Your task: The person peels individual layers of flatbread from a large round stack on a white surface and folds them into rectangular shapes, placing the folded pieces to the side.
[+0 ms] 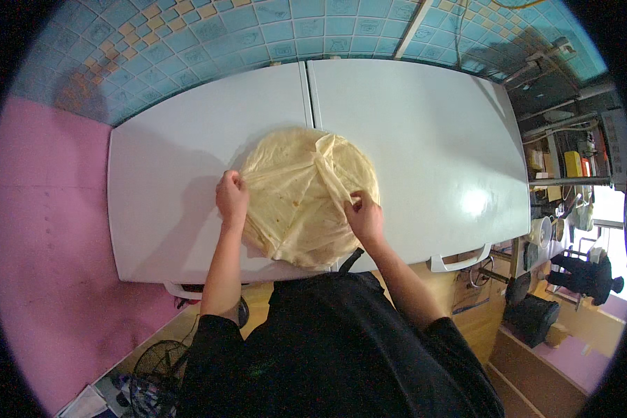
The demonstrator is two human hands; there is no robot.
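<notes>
A round of thin, pale yellow, crinkled sheet food, perhaps tofu skin or flatbread, lies across the seam of a white chest freezer's lids. Small brown spots mark its surface. My left hand pinches the sheet at its left edge, fingers closed together. On the right side, my right hand grips a raised fold between thumb and fingers. Creases run across the sheet between both hands. How many layers lie underneath cannot be told.
White handles project from the freezer's front edge. Blue wall tiles rise behind it, and a pink wall stands at left. A floor fan sits lower left. Shelves with goods and a person in dark clothes appear far right.
</notes>
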